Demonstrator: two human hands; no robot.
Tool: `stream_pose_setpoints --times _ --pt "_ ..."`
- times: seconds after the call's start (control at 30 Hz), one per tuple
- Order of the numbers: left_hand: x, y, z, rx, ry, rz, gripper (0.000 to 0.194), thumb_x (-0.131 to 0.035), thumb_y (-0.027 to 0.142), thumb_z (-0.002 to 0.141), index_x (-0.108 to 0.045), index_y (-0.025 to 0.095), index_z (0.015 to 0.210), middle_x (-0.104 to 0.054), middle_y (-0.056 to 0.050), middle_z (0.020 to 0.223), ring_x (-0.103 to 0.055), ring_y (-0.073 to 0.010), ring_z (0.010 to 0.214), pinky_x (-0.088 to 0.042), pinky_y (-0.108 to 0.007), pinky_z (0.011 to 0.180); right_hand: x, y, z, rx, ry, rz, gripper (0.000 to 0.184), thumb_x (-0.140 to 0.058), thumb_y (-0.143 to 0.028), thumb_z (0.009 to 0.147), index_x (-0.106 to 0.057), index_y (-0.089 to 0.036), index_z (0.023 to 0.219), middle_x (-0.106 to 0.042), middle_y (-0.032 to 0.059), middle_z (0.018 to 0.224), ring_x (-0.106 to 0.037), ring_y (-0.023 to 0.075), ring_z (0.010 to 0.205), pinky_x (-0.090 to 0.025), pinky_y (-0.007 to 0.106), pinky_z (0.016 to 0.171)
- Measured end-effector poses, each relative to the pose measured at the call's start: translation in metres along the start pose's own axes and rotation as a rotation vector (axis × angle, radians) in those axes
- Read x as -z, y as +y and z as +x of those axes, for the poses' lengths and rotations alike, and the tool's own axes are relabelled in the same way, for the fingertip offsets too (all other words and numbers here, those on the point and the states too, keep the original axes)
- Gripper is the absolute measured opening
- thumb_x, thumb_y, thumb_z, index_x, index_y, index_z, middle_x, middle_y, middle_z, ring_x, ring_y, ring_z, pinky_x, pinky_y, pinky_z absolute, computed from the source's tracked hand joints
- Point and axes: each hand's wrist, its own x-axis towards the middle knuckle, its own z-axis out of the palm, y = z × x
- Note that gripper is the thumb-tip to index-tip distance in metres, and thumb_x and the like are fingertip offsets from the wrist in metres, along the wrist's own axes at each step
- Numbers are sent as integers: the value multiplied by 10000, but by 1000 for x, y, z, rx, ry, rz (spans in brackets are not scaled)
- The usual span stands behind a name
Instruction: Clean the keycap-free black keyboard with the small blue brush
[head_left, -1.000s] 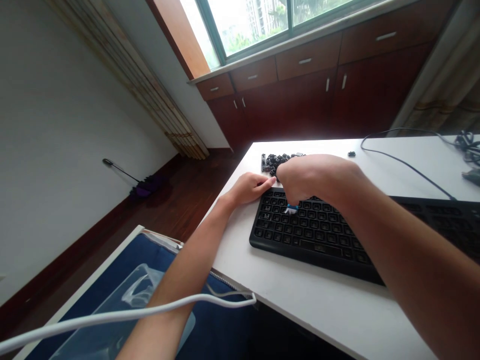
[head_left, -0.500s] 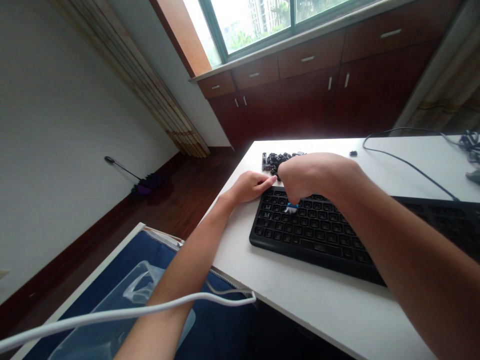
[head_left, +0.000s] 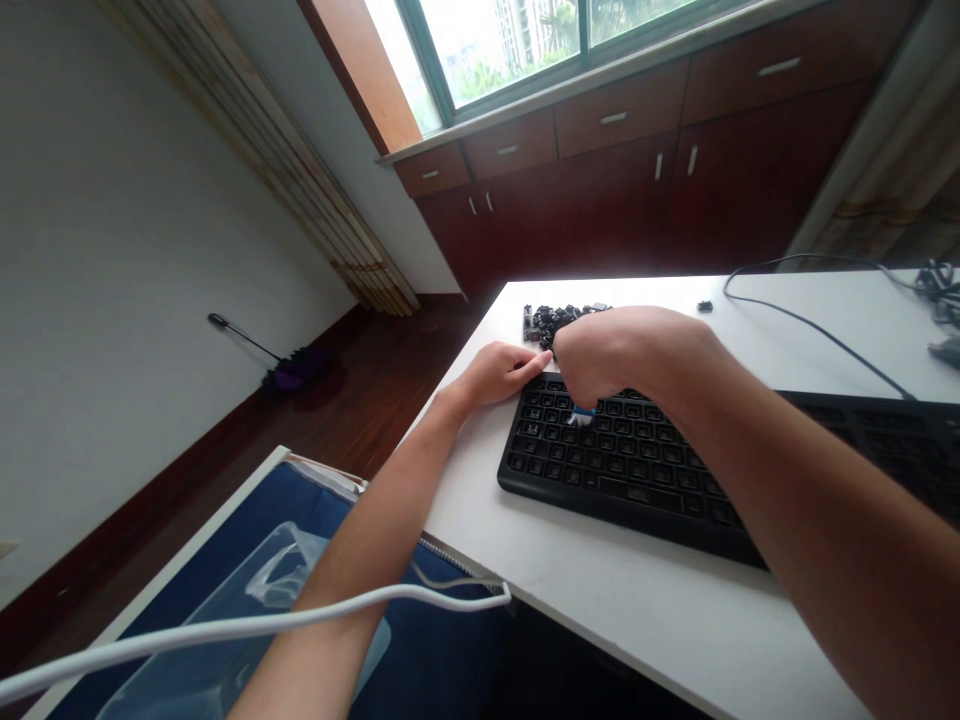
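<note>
My right hand (head_left: 611, 358) presses down on the upper left of a black computer keyboard (head_left: 630, 490), its fingers closed around a small blue-and-white tool (head_left: 582, 414), probably a keycap puller. The tool's tip sits among the keys, and my fingers hide most of it. My left hand (head_left: 499, 373) lies flat on the white table (head_left: 600, 570), holding nothing, with its fingertips beside the keyboard's top left corner. Just beyond both hands is a heap of loose black keycaps (head_left: 553, 323), partly hidden behind my right hand.
A single black keycap (head_left: 704, 306) lies at the table's far side. A thin black cable (head_left: 810, 325) curves across the right of the table. A thick white cable (head_left: 247, 627) crosses the foreground over a blue padded surface (head_left: 225, 530) beyond the table's left edge.
</note>
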Motion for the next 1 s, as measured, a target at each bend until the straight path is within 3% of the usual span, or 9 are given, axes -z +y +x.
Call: stream_pose_setpoints --times 0.67,1.0 --pt "0 -1 0 -4 -8 2 427 -438 384 909 -560 120 596 -399 23 560 -346 -76 551 -272 -222 544 -1 -2 -1 -2 -34 -68 161 -705 -170 711 -742 -143 865 -687 92 810 -655 250 730 -494 335 631" --pt "1 1 0 -5 -4 2 445 -441 394 907 -556 114 580 -398 26 547 -346 -70 538 -272 -218 538 -1 0 -1 15 -39 -23 157 -713 -161 696 -732 -113 844 -653 104 782 -652 275 794 -522 379 738"
